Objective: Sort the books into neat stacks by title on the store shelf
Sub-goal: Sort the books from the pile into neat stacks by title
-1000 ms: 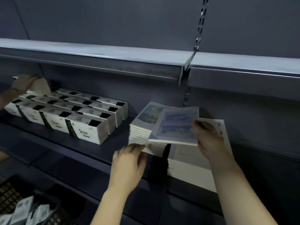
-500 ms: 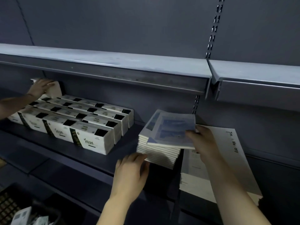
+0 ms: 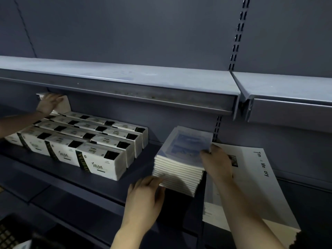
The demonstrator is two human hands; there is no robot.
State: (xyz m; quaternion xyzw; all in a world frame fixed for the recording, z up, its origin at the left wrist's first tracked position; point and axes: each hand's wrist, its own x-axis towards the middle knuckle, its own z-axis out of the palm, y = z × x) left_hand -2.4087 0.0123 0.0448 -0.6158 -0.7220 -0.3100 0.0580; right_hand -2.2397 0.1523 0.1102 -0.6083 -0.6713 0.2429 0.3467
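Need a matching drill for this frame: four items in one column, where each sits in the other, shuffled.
1 left hand
2 right hand
3 white boxes
4 large white books

A in rows left of the blue-cover stack
B holds the top book at its right edge
C right of the stack, under the right forearm
D touches the stack's front edge

Pairs: 1-D, 2-B, 3-A, 4-C

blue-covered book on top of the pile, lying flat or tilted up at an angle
Lying flat. The thin blue-covered book sits flush on the stack of white-edged books, no gap beneath; the right hand grips its right edge.
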